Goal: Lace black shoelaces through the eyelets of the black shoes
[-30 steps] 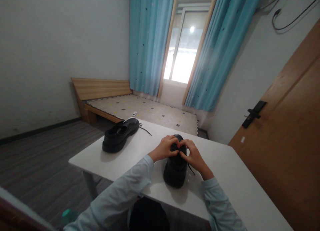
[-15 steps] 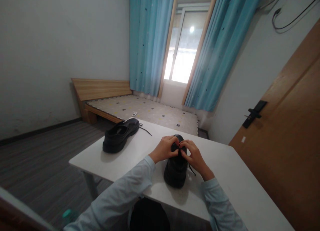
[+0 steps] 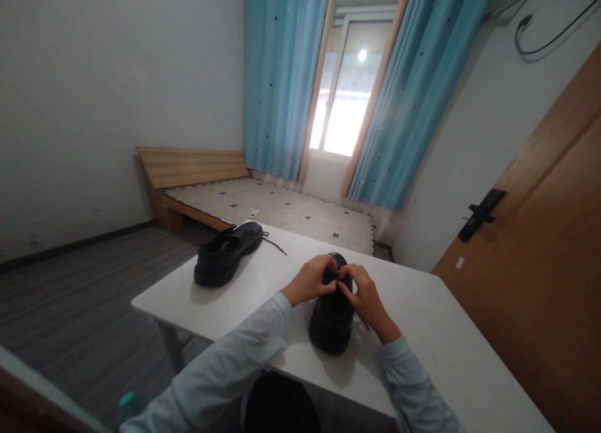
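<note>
One black shoe point(image 3: 331, 325) stands on the white table point(image 3: 417, 314), its heel toward me and its toe pointing away. Over its lacing area, my left hand point(image 3: 313, 280) and my right hand point(image 3: 364, 290) meet with thumbs and fingers pinched together. The dark lace between the fingertips is too small to make out clearly. A thin lace end hangs out to the right of the shoe, below my right hand. Another black shoe point(image 3: 225, 258) rests at the table's left side, with its lace point(image 3: 276, 243) trailing onto the tabletop.
Beyond the table is a bed point(image 3: 291, 209) with a small white remote point(image 3: 254, 214) on it. Blue curtains point(image 3: 286, 76) frame a window. A wooden door point(image 3: 530, 233) stands at the right. A green-capped bottle point(image 3: 126, 400) shows at the lower left.
The view has shifted very slightly. My fingers have moved a little at the lacing of the near shoe; both hands stay pinched there. The other shoe has not moved.
</note>
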The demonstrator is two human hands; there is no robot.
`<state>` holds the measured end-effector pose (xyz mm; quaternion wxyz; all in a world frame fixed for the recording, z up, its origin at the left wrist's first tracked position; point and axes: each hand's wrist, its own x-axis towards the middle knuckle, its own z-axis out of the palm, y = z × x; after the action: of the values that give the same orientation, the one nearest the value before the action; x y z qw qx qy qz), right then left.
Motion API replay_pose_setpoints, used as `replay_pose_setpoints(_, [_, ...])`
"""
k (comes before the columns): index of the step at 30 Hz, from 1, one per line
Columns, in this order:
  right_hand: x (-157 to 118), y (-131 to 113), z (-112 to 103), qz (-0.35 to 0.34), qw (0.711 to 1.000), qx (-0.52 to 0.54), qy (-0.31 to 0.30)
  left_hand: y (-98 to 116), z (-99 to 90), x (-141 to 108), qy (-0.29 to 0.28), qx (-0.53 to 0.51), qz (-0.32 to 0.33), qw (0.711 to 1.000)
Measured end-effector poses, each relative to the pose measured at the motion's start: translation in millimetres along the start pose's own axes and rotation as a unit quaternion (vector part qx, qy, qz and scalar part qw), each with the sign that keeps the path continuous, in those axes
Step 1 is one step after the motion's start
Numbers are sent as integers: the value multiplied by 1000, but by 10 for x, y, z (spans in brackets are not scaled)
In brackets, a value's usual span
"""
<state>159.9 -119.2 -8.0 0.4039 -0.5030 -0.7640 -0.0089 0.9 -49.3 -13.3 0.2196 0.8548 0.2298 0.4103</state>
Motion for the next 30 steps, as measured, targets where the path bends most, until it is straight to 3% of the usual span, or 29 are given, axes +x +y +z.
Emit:
replay_pose_setpoints(12, [-10, -22, -1, 22, 1000, 5, 11, -14, 6, -7, 0, -16, 15, 1000])
replay_pose_setpoints(18, [-4, 48, -13, 58, 993, 100, 13, -9, -2, -3, -3, -19, 20, 1000])
replay_pose_setpoints(23, [22, 133, -101, 126, 958, 257, 10, -14, -2, -3, -4, -14, 18, 1000])
replay_pose_setpoints(25, [22, 121, -112, 113, 962, 247, 5, -20, 0, -5, -5, -14, 17, 1000])
replay_pose_setpoints(30, [2, 46, -45, 34, 994, 103, -6, -32, 6, -8, -6, -15, 19, 1000])
